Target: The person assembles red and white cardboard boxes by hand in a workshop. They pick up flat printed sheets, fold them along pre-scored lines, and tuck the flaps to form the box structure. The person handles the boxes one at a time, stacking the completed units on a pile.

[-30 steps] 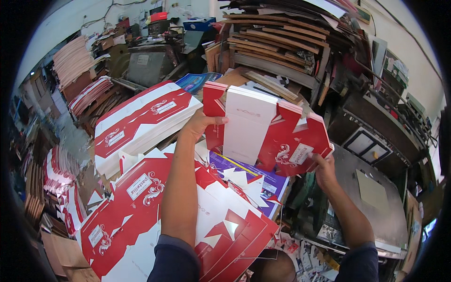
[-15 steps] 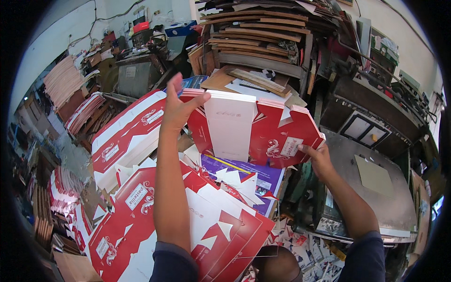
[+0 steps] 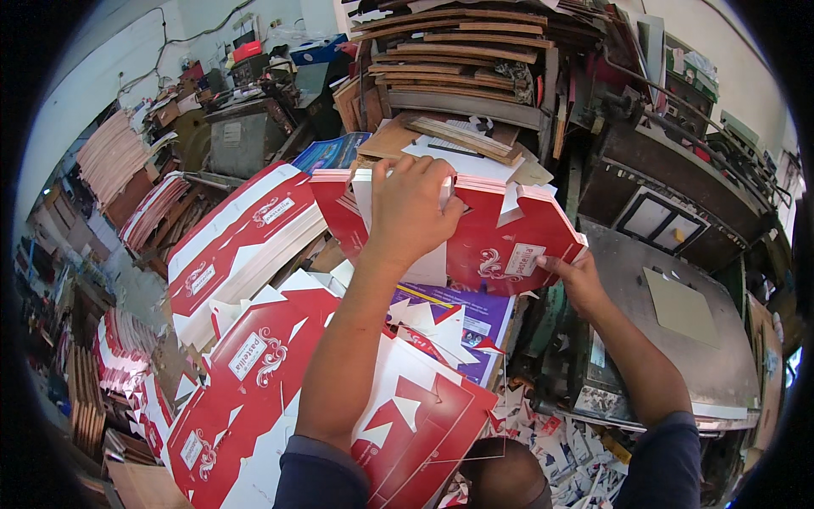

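Note:
A stack of red and white die-cut carton blanks (image 3: 487, 242) stands upright on its edge in front of me. My left hand (image 3: 411, 204) is closed over its top edge at the white panel, with the fingers curled and covering much of that panel. At the stack's lower right end my right hand (image 3: 572, 278) grips it, thumb flat on the printed red face. Beneath lies a purple printed sheet (image 3: 487, 310) with loose white and red offcuts (image 3: 432, 327) on it. Closer to me, a spread pile of red and white blanks (image 3: 254, 356) passes under my left forearm.
Another stack of blanks (image 3: 246, 229) lies to the left. A metal-topped machine (image 3: 678, 331) stands at the right. Wooden boards (image 3: 462, 51) are piled at the back. Paper scraps (image 3: 564, 462) cover the floor below, and a dark rounded shape (image 3: 504, 479) shows at the lower edge.
My left hand has moved right, from the stack's upper left corner to the white panel, and its spread fingers have closed over the top edge. The right hand keeps its hold.

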Motion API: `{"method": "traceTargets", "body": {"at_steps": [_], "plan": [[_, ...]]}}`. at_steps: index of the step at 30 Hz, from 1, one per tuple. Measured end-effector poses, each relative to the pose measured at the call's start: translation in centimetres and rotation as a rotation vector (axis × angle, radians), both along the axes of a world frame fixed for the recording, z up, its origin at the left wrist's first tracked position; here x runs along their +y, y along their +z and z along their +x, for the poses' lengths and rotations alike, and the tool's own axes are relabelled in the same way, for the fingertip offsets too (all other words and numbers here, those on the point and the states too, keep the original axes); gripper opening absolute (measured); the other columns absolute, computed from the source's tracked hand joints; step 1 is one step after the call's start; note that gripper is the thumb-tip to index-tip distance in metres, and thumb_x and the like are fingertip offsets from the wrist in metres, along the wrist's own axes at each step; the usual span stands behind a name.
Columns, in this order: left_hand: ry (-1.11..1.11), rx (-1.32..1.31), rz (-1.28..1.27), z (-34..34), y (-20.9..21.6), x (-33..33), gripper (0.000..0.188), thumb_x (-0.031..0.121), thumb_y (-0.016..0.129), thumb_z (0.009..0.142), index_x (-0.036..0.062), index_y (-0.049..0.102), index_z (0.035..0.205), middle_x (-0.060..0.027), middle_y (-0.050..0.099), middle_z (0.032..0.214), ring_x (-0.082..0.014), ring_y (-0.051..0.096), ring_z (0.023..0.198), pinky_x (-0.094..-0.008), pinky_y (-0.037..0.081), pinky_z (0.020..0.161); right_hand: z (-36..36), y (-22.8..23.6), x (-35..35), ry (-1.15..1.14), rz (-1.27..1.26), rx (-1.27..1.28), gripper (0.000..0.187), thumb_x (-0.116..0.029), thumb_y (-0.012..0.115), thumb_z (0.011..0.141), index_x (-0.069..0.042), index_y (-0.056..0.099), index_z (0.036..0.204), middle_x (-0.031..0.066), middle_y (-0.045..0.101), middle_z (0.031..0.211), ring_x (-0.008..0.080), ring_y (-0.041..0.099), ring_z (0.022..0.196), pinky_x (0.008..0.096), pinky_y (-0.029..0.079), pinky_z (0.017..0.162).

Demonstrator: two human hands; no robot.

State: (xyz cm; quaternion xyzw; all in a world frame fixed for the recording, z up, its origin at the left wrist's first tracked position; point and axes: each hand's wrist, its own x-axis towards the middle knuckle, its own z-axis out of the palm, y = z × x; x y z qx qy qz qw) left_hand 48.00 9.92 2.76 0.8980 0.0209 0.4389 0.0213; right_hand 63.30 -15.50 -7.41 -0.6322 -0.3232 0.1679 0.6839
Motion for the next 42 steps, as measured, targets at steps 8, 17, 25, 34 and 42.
{"method": "traceTargets", "body": {"at_steps": [8, 17, 25, 34, 42], "plan": [[0.151, -0.141, 0.064, 1.0, -1.1, -1.2, 0.023, 0.016, 0.069, 0.077, 0.0084, 0.064, 0.099, -0.007, 0.067, 0.094, -0.0268, 0.06, 0.094, -0.0454, 0.036, 0.094, 0.7, -0.5, -0.2, -0.01, -0.062, -0.023, 0.045, -0.026, 0.08, 0.084, -0.003, 0.063, 0.119, 0.0073, 0.073, 0.098, 0.0147, 0.069, 0.081, 0.0303, 0.054, 0.068], [-0.059, 0.27, -0.146, -2.3, 2.5, -1.4, 0.041, 0.021, 0.071, 0.078, 0.0166, 0.062, 0.118, -0.0085, 0.067, 0.102, -0.0268, 0.06, 0.099, -0.0462, 0.033, 0.096, 0.9, -0.4, -0.4, 0.013, -0.081, 0.037, 0.047, -0.025, 0.082, 0.084, -0.003, 0.063, 0.12, 0.0085, 0.073, 0.099, 0.0146, 0.07, 0.082, 0.029, 0.055, 0.067], [0.02, 0.362, -0.082, -2.3, 2.6, -1.2, 0.04, 0.027, 0.072, 0.077, 0.0181, 0.067, 0.116, -0.0111, 0.073, 0.091, -0.0314, 0.067, 0.092, -0.0451, 0.039, 0.087, 0.4, -0.1, -0.4, 0.048, -0.037, 0.028, 0.051, -0.024, 0.083, 0.083, -0.003, 0.061, 0.124, 0.0102, 0.073, 0.104, 0.0183, 0.072, 0.09, 0.0336, 0.058, 0.074], [0.174, 0.219, -0.087, -1.2, 2.1, -2.4, 0.03, 0.02, 0.076, 0.072, 0.0155, 0.068, 0.101, -0.0064, 0.07, 0.08, -0.0284, 0.067, 0.077, -0.0429, 0.044, 0.077, 0.3, 0.0, -0.5, 0.031, -0.068, -0.001, 0.048, -0.026, 0.082, 0.084, -0.003, 0.063, 0.121, 0.0103, 0.074, 0.103, 0.0177, 0.072, 0.088, 0.0337, 0.058, 0.073], [0.053, 0.393, 0.028, -2.3, 2.7, -1.2, 0.041, 0.026, 0.078, 0.072, 0.0077, 0.07, 0.107, -0.0092, 0.068, 0.105, -0.0285, 0.063, 0.105, -0.044, 0.045, 0.087, 0.1, 0.6, -0.8, 0.05, -0.095, 0.025, 0.048, -0.029, 0.082, 0.085, -0.002, 0.063, 0.12, 0.0098, 0.074, 0.101, 0.0168, 0.071, 0.086, 0.0319, 0.057, 0.07]]}}
